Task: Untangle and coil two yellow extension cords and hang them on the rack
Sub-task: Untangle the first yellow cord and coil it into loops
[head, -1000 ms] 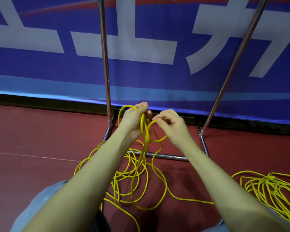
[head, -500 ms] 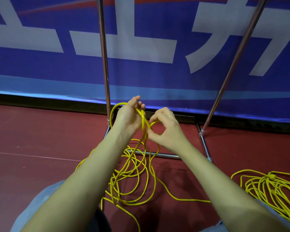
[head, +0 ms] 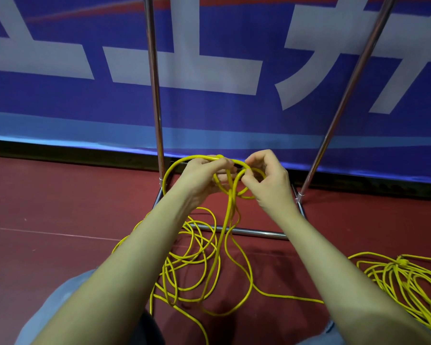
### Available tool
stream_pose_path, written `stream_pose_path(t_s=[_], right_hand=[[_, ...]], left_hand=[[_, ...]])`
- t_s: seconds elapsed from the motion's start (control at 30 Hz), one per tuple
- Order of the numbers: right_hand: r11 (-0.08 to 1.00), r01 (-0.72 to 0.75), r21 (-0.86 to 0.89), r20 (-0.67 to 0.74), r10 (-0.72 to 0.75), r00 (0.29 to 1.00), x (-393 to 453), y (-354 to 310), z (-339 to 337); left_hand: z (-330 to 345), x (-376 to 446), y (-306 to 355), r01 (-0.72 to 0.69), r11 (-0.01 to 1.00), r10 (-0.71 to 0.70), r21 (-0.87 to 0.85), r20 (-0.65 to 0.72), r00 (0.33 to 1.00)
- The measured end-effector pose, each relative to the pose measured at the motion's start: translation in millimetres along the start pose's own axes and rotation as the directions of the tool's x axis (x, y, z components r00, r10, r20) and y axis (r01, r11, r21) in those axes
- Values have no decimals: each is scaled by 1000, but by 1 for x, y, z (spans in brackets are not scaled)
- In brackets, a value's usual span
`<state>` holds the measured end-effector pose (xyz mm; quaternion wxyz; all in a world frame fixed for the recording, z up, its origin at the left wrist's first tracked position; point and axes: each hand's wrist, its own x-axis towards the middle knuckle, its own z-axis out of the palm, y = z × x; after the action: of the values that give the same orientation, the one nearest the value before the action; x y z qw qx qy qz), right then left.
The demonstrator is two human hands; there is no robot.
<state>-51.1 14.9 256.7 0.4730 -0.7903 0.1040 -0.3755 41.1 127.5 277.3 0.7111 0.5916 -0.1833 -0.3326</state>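
Two yellow cords: left hand and right hand grip one cord; second bundle lower right; rack behind.

— Where are the hands? 
— Left hand and right hand side by side, both gripping loops of the cord, just in front of the rack base. 
— And below? 
— Loose loops on the floor between the forearms. Second cord lies far right. Banner stands behind the rack's poles.
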Motion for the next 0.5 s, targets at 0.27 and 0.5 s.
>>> stream_pose_path(t_s=[0.27, 0.5], right_hand=[[997, -14, 79, -6, 15, 1000, 3, 8, -2], [995, -57, 84, -11, 58, 998, 7, 6, 0]], left_hand=[[-8, 6, -1, 84, 996, -80, -19, 145, 986], [-4, 11, -9, 11, 999, -9, -42, 33, 999]])
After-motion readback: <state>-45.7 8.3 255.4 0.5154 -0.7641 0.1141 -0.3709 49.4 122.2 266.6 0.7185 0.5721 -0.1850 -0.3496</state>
